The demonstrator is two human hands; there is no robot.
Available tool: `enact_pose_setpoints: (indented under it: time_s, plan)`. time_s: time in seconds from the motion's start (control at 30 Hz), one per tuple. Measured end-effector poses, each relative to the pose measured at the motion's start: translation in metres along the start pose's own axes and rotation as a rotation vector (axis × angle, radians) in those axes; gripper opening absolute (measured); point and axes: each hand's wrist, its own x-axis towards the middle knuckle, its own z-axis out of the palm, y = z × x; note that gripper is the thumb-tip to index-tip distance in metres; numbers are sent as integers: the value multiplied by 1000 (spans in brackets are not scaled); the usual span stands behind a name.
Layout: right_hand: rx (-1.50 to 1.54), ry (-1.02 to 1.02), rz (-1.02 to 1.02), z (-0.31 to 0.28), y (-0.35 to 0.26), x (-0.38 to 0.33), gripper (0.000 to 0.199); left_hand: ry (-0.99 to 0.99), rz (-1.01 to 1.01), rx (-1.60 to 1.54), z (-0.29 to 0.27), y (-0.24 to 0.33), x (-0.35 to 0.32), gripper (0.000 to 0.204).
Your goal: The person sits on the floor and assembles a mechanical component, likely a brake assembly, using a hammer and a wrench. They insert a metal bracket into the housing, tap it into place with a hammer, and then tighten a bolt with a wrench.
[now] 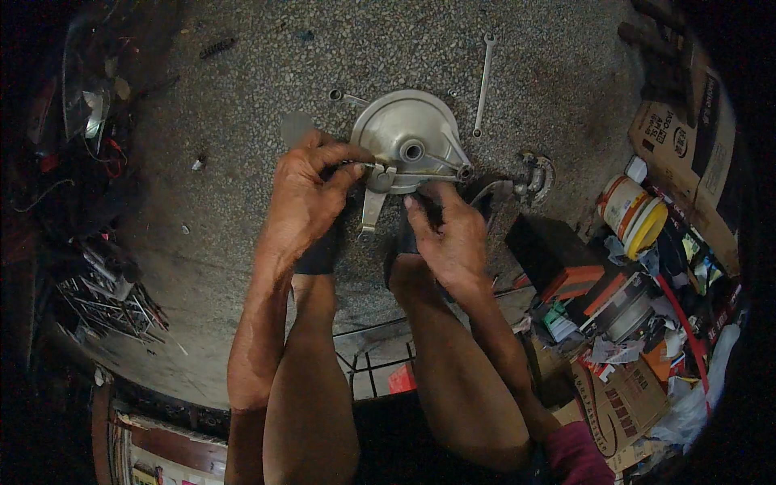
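A round silver brake plate (396, 121) with a hub hole at its centre is held up between my hands, over the floor. A flat metal brake arm (373, 212) hangs from its lower left edge. My left hand (311, 182) is closed in a pinch at the arm's upper end; what sits between thumb and forefinger is too small to make out. My right hand (449, 234) grips the plate's lower edge, its fingertips partly hidden behind the plate.
A combination wrench (483, 85) lies beyond the plate on the speckled floor (250, 89). A ring-ended tool (336, 95) shows behind the plate. A curved metal part (533, 179) lies right. Cardboard boxes (687, 145) and a yellow-rimmed bucket (634, 210) crowd the right; a wire rack (113, 299) stands left.
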Motion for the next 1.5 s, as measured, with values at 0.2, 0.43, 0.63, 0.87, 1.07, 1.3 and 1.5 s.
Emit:
enact_pose_setpoints:
  time_s: [0.2, 0.43, 0.63, 0.87, 1.07, 1.3, 1.5]
  plan:
    - [168, 29, -48, 6, -11, 7, 30, 9, 75, 70, 4, 0, 2, 16]
    - [430, 44, 22, 30, -4, 7, 28, 48, 49, 88, 5, -5, 2, 17]
    - [578, 43, 29, 41, -1, 11, 25, 30, 76, 143, 3, -1, 2, 16]
    - [829, -7, 236, 41, -9, 13, 29, 100, 228, 285, 7, 2, 1, 20]
    - [643, 45, 39, 48, 3, 15, 24, 98, 235, 253, 7, 1, 2, 22]
    - [709, -70, 217, 43, -3, 9, 31, 126, 143, 122, 14, 5, -3, 24]
    - [848, -243, 350, 42, -4, 2, 32, 113, -63, -223, 20, -7, -4, 21]
